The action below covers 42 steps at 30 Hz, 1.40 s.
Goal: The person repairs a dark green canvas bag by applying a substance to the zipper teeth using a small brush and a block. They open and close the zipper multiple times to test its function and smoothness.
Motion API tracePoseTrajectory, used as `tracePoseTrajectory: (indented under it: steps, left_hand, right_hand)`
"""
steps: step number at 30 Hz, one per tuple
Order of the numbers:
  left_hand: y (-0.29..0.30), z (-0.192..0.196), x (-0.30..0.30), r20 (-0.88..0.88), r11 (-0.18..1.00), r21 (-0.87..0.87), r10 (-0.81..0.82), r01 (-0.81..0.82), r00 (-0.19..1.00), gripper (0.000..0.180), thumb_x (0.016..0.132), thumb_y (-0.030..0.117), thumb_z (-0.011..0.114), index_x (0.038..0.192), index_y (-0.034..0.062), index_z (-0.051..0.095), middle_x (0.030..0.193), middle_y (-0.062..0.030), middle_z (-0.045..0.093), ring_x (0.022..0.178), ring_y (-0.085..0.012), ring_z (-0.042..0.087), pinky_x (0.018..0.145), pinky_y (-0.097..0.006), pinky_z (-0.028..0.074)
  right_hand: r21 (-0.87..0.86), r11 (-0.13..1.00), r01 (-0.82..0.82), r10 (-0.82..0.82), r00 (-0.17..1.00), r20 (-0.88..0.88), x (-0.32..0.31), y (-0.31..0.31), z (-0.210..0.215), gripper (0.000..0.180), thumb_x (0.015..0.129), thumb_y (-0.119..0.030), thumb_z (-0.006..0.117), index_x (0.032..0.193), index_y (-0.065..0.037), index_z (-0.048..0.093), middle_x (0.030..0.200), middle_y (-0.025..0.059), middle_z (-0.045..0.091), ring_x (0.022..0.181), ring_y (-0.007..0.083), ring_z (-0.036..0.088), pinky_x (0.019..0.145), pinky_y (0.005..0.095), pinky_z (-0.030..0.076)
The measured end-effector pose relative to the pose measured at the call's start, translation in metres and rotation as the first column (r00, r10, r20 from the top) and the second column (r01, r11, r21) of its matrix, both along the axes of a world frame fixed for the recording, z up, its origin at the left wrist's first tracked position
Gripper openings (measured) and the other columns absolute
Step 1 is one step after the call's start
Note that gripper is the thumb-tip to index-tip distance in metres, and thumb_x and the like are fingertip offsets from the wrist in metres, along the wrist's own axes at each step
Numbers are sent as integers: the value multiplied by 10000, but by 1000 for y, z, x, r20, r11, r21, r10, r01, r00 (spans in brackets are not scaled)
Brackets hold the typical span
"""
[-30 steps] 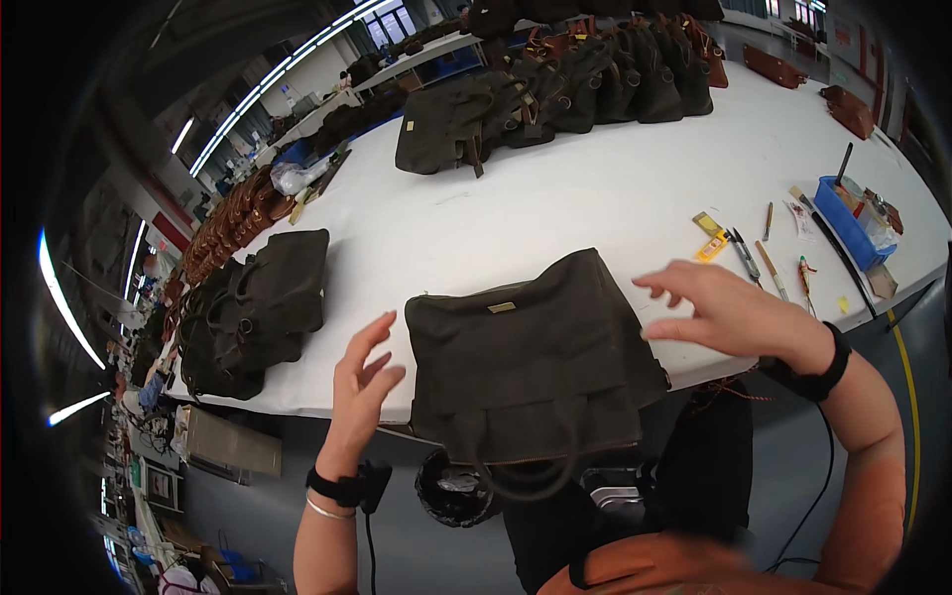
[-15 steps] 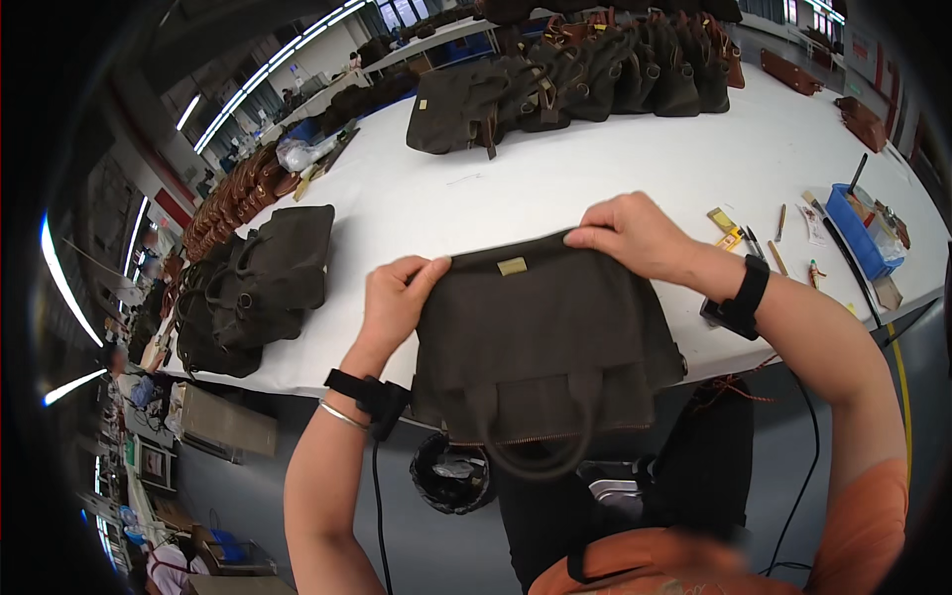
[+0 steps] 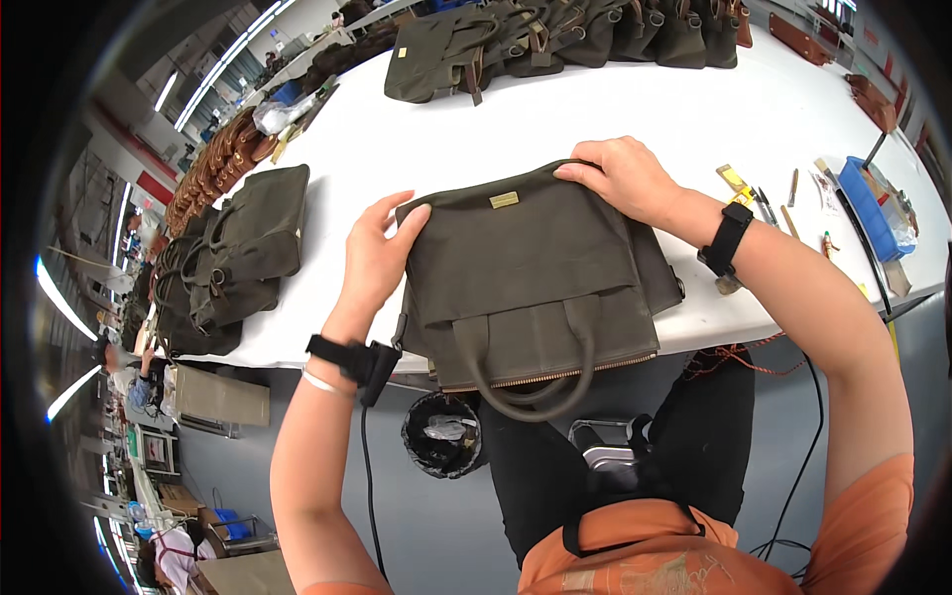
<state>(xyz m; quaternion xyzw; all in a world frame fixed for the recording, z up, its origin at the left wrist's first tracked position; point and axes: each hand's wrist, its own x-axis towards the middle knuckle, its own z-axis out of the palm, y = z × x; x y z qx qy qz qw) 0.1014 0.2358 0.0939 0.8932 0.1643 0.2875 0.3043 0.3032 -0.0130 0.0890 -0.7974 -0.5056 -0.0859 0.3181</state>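
Stacked bags [image 3: 256, 233]: overlapped at far left on the white counter [image 3: 347, 139].
Left grip [image 3: 377, 256]: closed, and the olive bag [image 3: 526, 243] is pinched at its upper left corner!
Olive bag: laid at the counter's near edge, handles [image 3: 472, 342] hung over.
Right grip [image 3: 632, 181]: closed too, the top edge clasped.
Blue bin [image 3: 865, 208]: parked far right.

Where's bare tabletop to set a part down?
Biggest patch: the white table between the front bag and the far row of bags. Narrower strip: between the left bag pile and the left hand. Crowded: right side, loose tools and blue bin.
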Motion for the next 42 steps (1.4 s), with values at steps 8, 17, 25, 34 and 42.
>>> tracePoseTrajectory:
  steps: [8, 17, 25, 34, 42]
  left_hand:
    - [-140, -1, -93, -111, 857, 284, -416, 430, 902, 240, 766, 192, 813, 880, 46, 662, 830, -88, 671, 739, -258, 620, 664, -345, 480]
    - [-181, -34, -98, -215, 831, 478, -202, 283, 956, 362, 773, 322, 790, 930, 23, 659, 915, -80, 512, 849, -263, 505, 737, -381, 388]
    - [-170, -47, -98, -125, 842, 434, -296, 320, 947, 186, 847, 109, 701, 991, 9, 638, 828, -90, 546, 789, -291, 551, 786, -402, 413]
    - [-171, -36, -87, 72, 916, 141, -388, 376, 919, 134, 830, 79, 744, 943, 34, 687, 811, -91, 669, 716, -249, 644, 674, -329, 514]
    - [-126, -38, -99, -38, 921, -372, 107, -113, 994, 246, 992, 186, 587, 1098, -28, 648, 867, -49, 671, 661, -71, 601, 576, -217, 514]
  right_hand:
    - [59, 998, 32, -35, 998, 50, 4, -6, -11, 338, 944, -341, 609, 854, -18, 655, 719, 170, 640, 701, 367, 614, 653, 431, 479]
    - [26, 999, 42, -43, 998, 39, -12, -15, -6, 360, 961, -299, 583, 1194, -24, 580, 1118, 211, 625, 1035, 374, 596, 876, 433, 485]
    - [122, 992, -40, 8, 966, 257, -86, -64, 0, 545, 851, -167, 704, 1330, -18, 491, 1374, 242, 454, 1280, 421, 442, 1063, 450, 397]
    - [25, 962, -270, 270, 963, 4, -141, -72, -33, 374, 886, -211, 682, 1212, -40, 613, 1381, 171, 500, 1334, 339, 435, 1123, 524, 298]
    - [142, 974, -176, 191, 977, -100, -149, -71, -49, 282, 897, -144, 646, 1156, -33, 655, 1364, 150, 545, 1351, 334, 428, 1132, 524, 289]
